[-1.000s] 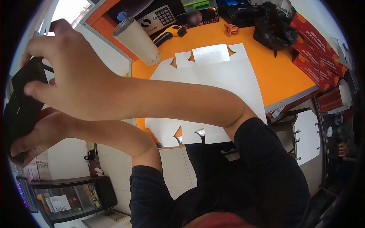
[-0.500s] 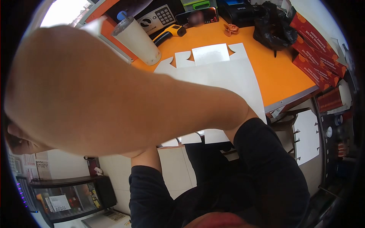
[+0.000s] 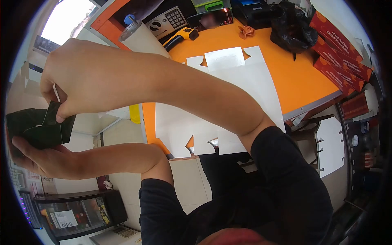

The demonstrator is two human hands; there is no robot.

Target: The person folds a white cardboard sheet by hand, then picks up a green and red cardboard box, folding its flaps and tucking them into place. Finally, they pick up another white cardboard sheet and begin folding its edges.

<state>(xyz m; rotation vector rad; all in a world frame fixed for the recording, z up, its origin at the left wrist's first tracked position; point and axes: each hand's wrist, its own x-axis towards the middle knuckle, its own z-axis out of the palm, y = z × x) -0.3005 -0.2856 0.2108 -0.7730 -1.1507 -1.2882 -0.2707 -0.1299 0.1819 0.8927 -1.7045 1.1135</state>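
A dark green, box-like item with folded flaps (image 3: 41,132) is at the far left, beyond the table. My left hand (image 3: 45,159) cups it from below and behind, the thumb lying along its lower side. Reaching across from the other side, my right hand (image 3: 71,83) pinches an upper flap between thumb and fingers. What lies inside the green item is hidden. My right forearm passes over a large white die-cut card sheet (image 3: 253,94), which lies flat on the orange table (image 3: 302,90) with its notched tabs showing.
At the table's back stand a tall white container (image 3: 143,38), a yellow-black handheld device (image 3: 183,36), a safe (image 3: 167,20), a phone (image 3: 210,19) and an orange clip (image 3: 246,31). A black plastic bag (image 3: 292,32) and red printed cartons (image 3: 337,36) sit right. Another white sheet (image 3: 330,147) lies lower right.
My right forearm has dropped away from close to the camera. My right hand now grips the flap of the green item, which was hidden before, and my left forearm is uncovered.
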